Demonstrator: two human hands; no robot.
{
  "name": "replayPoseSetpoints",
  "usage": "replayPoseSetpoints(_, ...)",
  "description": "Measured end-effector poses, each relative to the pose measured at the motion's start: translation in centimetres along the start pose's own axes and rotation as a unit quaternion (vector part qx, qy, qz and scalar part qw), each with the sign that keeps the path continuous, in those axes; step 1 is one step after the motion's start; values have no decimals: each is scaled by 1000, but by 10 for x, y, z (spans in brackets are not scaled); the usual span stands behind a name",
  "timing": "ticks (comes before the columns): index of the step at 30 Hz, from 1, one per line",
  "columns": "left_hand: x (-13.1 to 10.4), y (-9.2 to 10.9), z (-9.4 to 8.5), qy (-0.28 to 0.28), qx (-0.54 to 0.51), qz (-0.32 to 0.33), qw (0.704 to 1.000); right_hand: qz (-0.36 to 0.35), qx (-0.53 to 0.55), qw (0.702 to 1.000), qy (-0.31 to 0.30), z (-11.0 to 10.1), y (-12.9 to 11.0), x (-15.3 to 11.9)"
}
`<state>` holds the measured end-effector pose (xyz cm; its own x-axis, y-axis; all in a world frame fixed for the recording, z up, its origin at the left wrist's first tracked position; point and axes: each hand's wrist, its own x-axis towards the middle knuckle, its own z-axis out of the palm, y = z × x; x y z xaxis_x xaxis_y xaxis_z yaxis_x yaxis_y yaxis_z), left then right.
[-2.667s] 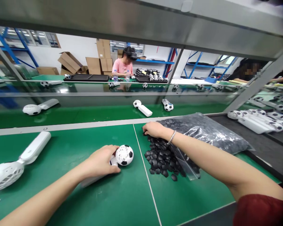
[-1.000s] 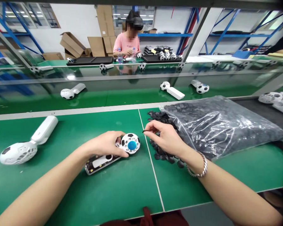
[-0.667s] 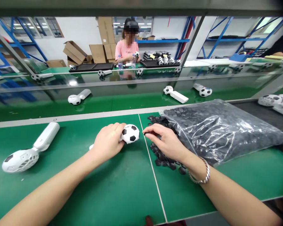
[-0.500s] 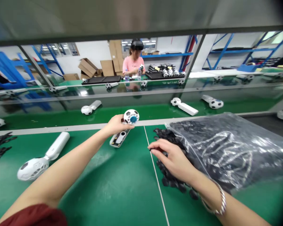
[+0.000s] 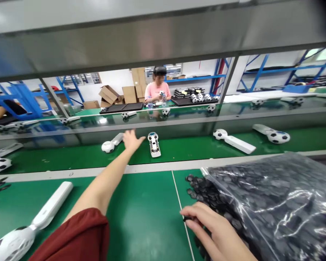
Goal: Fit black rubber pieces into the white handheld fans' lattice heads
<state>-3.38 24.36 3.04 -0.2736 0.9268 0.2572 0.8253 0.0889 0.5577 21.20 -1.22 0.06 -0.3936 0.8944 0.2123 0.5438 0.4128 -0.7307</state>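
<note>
My left hand [image 5: 133, 141] reaches out over the green belt, fingers spread, with nothing in it. Just right of it lies a white handheld fan [image 5: 154, 148] with a football-patterned head, its opened handle showing the inside. My right hand [image 5: 216, 230] is closed in a pinch on a small black piece [image 5: 188, 219] above the worktable. Beside and under that hand, a heap of similar black pieces [image 5: 206, 190] spills by a clear plastic bag [image 5: 271, 192] full of them. Another football-headed fan [image 5: 50, 210] lies on the table at the lower left.
More football-headed fans [image 5: 235, 141] lie along the belt [image 5: 184, 148]. A pale rail [image 5: 97, 173] separates belt and table. Overhead hangs a metal panel [image 5: 152, 43]. Across the line sits a person in a pink shirt [image 5: 154, 92], near black trays [image 5: 122, 108].
My left hand has set the fan on the belt, let go of it and moved left with fingers spread. My right hand keeps its pinch, lower in view. The view has tilted up.
</note>
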Motion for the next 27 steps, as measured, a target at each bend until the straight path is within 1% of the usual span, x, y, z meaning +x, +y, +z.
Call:
replayPoseSetpoints(2, 3, -24, -23, 49, 33, -28, 998, 8, 13, 1000, -6, 0, -1, 1)
replayPoseSetpoints(3, 5, -36, -33, 58, 45, -44, 996, 11, 19, 1000, -11, 0, -1, 1)
replayPoseSetpoints(4, 5, -48, -42, 53, 53, -55, 996, 13, 24, 999, -17, 0, -2, 2)
replayPoseSetpoints(6, 6, -66, -54, 25, 59, -86, 994, 19, 31, 999, -24, -1, -5, 3)
replayPoseSetpoints(8, 4, -74, -60, 4, 53, -101, 994, 23, 39, 999, -19, -1, -7, 3)
replayPoseSetpoints(10, 2, -71, -69, 11, 41, -95, 995, 28, 52, 998, -3, -3, -11, 4)
replayPoseSetpoints(12, -4, -61, -88, 40, 25, -62, 997, 33, 70, 997, 18, -4, -14, 4)
replayPoseSetpoints(14, -16, -48, -115, 66, 8, -6, 998, 43, 100, 994, 30, -6, -17, 4)
replayPoseSetpoints(16, -36, -34, -145, 63, -9, 53, 997, 55, 139, 988, 25, -7, -20, 4)
replayPoseSetpoints(17, -49, -27, -157, 44, -16, 79, 996, 60, 158, 986, 20, -7, -21, 4)
replayPoseSetpoints(18, -64, -21, -166, 2, -23, 108, 994, 61, 174, 983, 16, -7, -23, 4)
replayPoseSetpoints(19, -81, -14, -170, -61, -34, 141, 988, 61, 186, 981, 14, -7, -24, 3)
replayPoseSetpoints(20, -100, -8, -171, -128, -34, 171, 976, 58, 194, 979, 14, -7, -25, 3)
replayPoseSetpoints(21, -119, -2, -166, -189, -30, 186, 964, 53, 199, 978, 16, -7, -25, 3)
replayPoseSetpoints(22, -137, 2, -158, -249, -34, 199, 947, 48, 202, 978, 19, -6, -26, 2)
replayPoseSetpoints(24, -172, 9, -133, -350, -61, 219, 908, 39, 207, 977, 26, -4, -26, 2)
replayPoseSetpoints(26, -198, 12, -105, -417, -105, 224, 874, 36, 216, 975, 36, -1, -25, 2)
replayPoseSetpoints(27, -208, 12, -93, -432, -121, 223, 865, 36, 223, 973, 41, 0, -24, 2)
